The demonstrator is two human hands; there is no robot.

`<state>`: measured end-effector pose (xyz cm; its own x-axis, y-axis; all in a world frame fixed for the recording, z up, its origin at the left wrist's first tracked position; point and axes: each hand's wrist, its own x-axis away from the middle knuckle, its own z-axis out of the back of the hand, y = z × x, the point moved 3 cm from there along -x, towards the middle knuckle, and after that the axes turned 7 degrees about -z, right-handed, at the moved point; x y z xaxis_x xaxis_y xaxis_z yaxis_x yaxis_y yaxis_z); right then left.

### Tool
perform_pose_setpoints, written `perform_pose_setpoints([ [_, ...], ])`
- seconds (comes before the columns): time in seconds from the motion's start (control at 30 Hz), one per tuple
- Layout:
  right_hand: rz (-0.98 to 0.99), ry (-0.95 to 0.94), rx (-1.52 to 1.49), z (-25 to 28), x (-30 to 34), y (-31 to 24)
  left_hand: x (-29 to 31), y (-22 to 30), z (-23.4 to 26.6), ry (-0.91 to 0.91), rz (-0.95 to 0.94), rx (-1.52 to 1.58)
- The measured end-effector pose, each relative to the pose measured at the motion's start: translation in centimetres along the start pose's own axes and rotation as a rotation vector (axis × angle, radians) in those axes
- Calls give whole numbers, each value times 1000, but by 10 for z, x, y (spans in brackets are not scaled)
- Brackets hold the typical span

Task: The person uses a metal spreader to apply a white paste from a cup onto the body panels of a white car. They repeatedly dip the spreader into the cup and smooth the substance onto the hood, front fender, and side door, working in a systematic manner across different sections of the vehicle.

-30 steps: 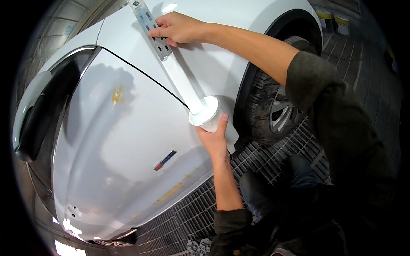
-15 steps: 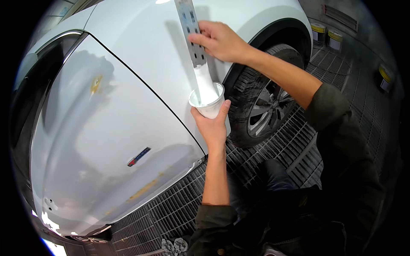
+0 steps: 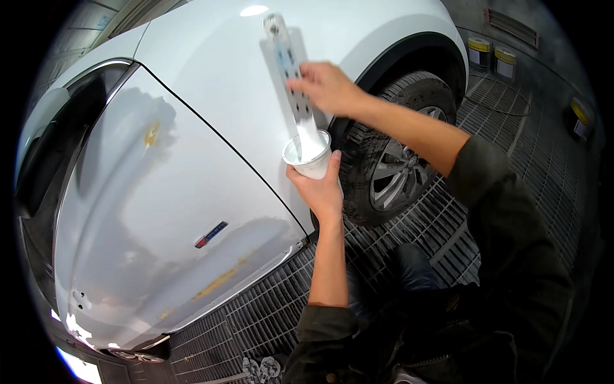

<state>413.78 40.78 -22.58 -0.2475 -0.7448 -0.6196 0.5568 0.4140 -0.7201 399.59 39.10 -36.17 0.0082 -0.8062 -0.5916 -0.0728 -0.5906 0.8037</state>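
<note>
The left hand [image 3: 320,192] clasped the plastic cup [image 3: 313,169] of white liquid [image 3: 312,153] near the front tyre [image 3: 363,169]; the right hand [image 3: 329,89] pinched the mixing stick [image 3: 286,61] dipped inside. An abrupt tilt could have slopped liquid onto the fender [image 3: 217,77].

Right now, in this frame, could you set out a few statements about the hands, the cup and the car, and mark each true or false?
1. The left hand holds the cup. True.
2. The right hand grips the perforated strip. True.
3. The cup is turned upside down. False: its open top faces up.
4. The perforated strip is wholly outside the cup. False: its white-coated lower part reaches inside.
5. The car door shows yellowish patches. True.
</note>
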Motion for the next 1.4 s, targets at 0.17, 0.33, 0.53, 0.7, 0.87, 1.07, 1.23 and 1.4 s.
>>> perform_pose_setpoints([
  [0.17,-49,-11,-240,29,-38,-21,4,3,-4,53,-12,-35],
  [0.33,-20,-64,-258,34,-63,-22,6,4,-10,99,7,-94],
  [0.53,-36,-100,-323,32,-73,-26,8,10,-9,83,-1,-101],
  [0.7,-30,-110,-358,39,-80,-26,6,8,-15,60,-35,-36],
  [0.87,39,-145,-316,18,-54,-45,0,9,7,67,-22,1],
  [1.07,339,-235,28,-51,-26,-63,-50,31,55,119,-134,-25],
  [1.23,198,-131,-289,-52,-69,-101,-71,43,85,147,-145,-98],
  [1.4,312,-152,60,-88,-48,-63,-66,37,75,193,-128,-135],
])
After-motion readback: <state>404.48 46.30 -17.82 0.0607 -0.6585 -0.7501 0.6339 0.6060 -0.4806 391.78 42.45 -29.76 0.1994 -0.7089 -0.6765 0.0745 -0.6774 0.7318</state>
